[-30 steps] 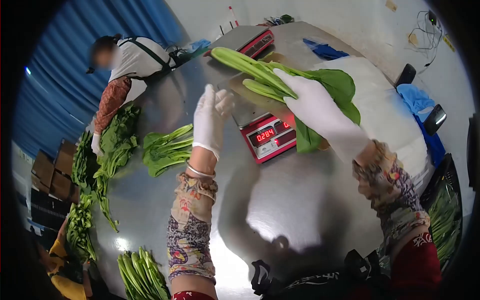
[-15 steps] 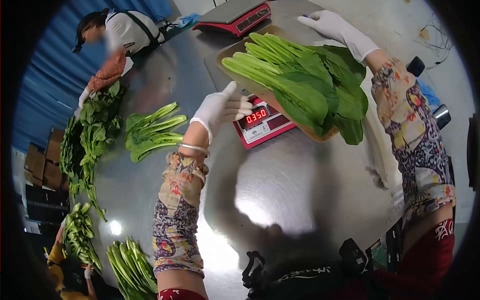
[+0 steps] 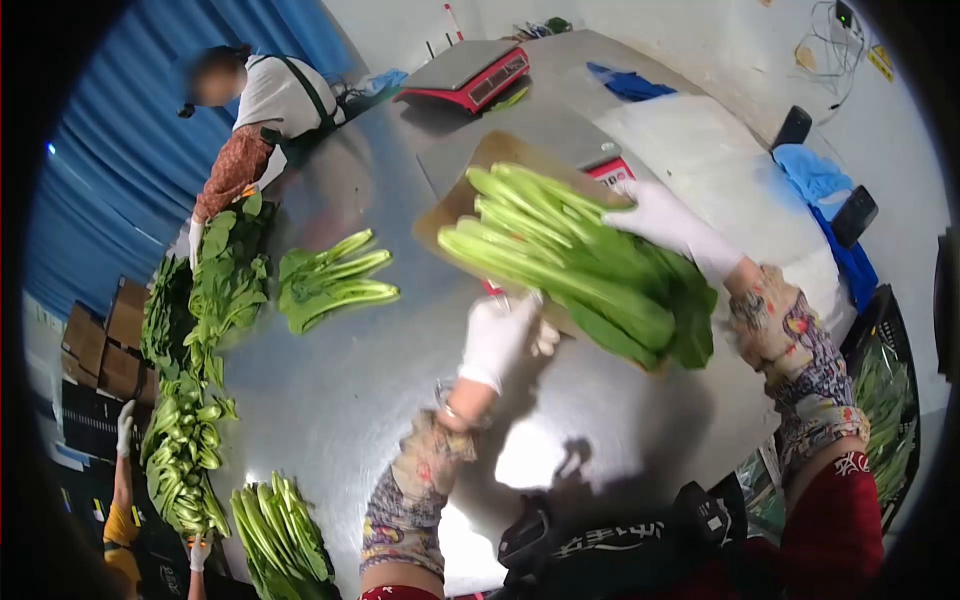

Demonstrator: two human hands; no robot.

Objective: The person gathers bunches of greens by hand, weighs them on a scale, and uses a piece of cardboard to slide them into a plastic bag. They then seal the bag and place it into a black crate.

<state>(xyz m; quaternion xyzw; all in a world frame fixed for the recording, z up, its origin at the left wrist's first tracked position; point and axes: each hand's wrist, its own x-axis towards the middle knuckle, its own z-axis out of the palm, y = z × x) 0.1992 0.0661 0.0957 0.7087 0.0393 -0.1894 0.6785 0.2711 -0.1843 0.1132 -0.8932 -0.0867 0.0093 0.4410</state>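
A shallow tan tray (image 3: 496, 152) carries a bunch of leafy greens (image 3: 590, 265) with pale green stems, tilted above the steel table. My left hand (image 3: 505, 338), in a white glove, is closed at the tray's near edge, its fingers partly curled under. My gloved right hand (image 3: 668, 228) grips the opposite side, thumb over the greens, its other fingers partly hidden. Behind the tray is a red scale with a grey weighing plate (image 3: 575, 140); its display is mostly covered. A smaller bunch of greens (image 3: 338, 280) lies on the table to the left.
A second red scale (image 3: 465, 78) stands at the back. Greens (image 3: 188, 450) line the left table edge, with another bunch (image 3: 283, 535) at the near left. A co-worker (image 3: 285, 100) handles greens at far left; another person's hand (image 3: 198, 552) is below. White sheeting (image 3: 690, 140) lies right.
The tray with the greens has come off the scale and toward me. My left hand has gone from open beside the display to closed on the tray; my right has moved in onto it.
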